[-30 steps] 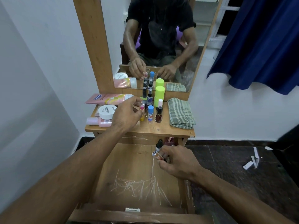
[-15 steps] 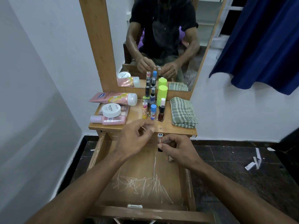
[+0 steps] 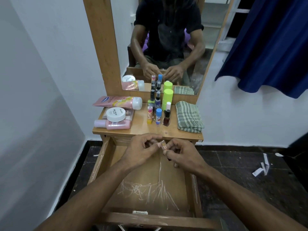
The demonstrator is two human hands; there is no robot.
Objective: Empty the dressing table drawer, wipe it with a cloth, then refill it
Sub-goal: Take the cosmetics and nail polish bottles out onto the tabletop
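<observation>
2 hands, left hand and right hand, pinch a small vial over the open drawer. It may slip mid-handover and drop into the drawer, or knock the nail polish bottle standing just beyond it.

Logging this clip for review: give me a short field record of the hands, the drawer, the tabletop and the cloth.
left hand: pinches the small tube
right hand: grips the same small tube, with something dark beneath it
drawer: pulled open, floor bare and scratched white where visible
tabletop: small bottles, a white jar, pink tubes
cloth: folded at the tabletop's right, untouched
</observation>
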